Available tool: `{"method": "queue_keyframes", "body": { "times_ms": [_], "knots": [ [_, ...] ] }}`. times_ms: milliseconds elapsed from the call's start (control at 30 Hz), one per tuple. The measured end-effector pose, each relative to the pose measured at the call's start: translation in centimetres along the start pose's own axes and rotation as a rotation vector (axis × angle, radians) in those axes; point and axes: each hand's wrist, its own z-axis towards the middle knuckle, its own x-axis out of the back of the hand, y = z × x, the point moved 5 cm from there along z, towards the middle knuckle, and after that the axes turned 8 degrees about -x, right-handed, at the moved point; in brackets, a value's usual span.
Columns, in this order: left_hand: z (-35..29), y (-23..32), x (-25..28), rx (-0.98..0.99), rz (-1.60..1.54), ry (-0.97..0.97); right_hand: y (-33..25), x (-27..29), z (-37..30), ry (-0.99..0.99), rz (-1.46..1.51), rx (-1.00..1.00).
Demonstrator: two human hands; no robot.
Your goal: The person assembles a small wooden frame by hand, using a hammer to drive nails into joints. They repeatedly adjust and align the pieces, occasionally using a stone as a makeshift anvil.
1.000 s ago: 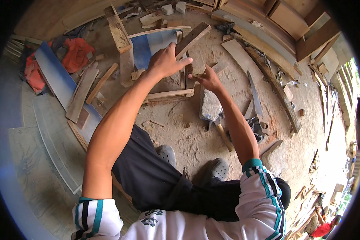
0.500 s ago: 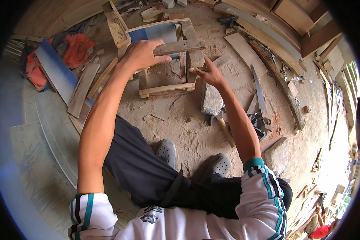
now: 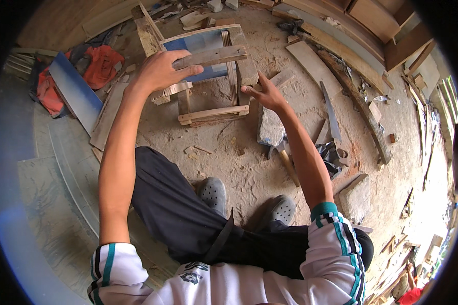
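The left hand (image 3: 159, 72) clamps one end of a wooden bar (image 3: 213, 55), its long axis running rightward over a wooden frame (image 3: 213, 114), while the right hand (image 3: 268, 95), farther off, holds thumb and forefinger apart.

Left hand (image 3: 160, 70) clasps the left end of a short wooden batten (image 3: 215, 55), which overlies a wooden frame (image 3: 213, 115) with a blue panel (image 3: 203, 40). Right hand (image 3: 267, 94), thumb and forefinger apart, is at the near end of a thick board (image 3: 247, 72) on the frame's right side; contact unclear. On the dusty floor (image 3: 163, 133): stone block (image 3: 270, 127) near the frame, wooden-handled tool (image 3: 290, 168), handsaw (image 3: 330, 112) farther right.
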Motion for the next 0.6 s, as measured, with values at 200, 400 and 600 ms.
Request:
{"method": "queue_keyframes", "body": {
  "times_ms": [200,400,600],
  "knots": [
    [-0.9,-1.3,-0.8,0.008,-0.086,-0.007,-1.1,-0.2,-0.4,-0.063,0.075,0.030],
    [0.3,0.6,-2.0,-0.038,-0.037,-0.050,0.2,-0.5,0.3,-0.070,0.131,0.104],
    [0.4,0.0,-2.8,-0.039,-0.014,-0.077,0.5,-1.0,0.5,-0.055,0.048,0.078]
  ]
}}
